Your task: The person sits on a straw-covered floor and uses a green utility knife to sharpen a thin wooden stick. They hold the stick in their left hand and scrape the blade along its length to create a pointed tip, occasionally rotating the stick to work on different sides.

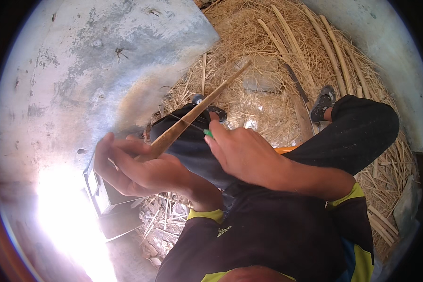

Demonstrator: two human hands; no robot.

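Note:
A long tapering strip (214, 97) of pale brown wood or bamboo slants away from me toward the upper right. My left hand (145, 169) is closed round its near end, at the left of my lap. In my right hand (249, 155) is a green-handled tool (208, 133), most of its handle hidden by the fingers. A thin dark metal shaft or blade runs from the green handle to the strip and lies across it. The tool's exact kind cannot be made out.
Straw and shavings (239, 28) cover the floor, with several long split poles (329, 47) at the upper right. A weathered pale wall (89, 61) stands at left, beside a brightly lit opening (70, 221). My shoes (323, 101) rest among the shavings.

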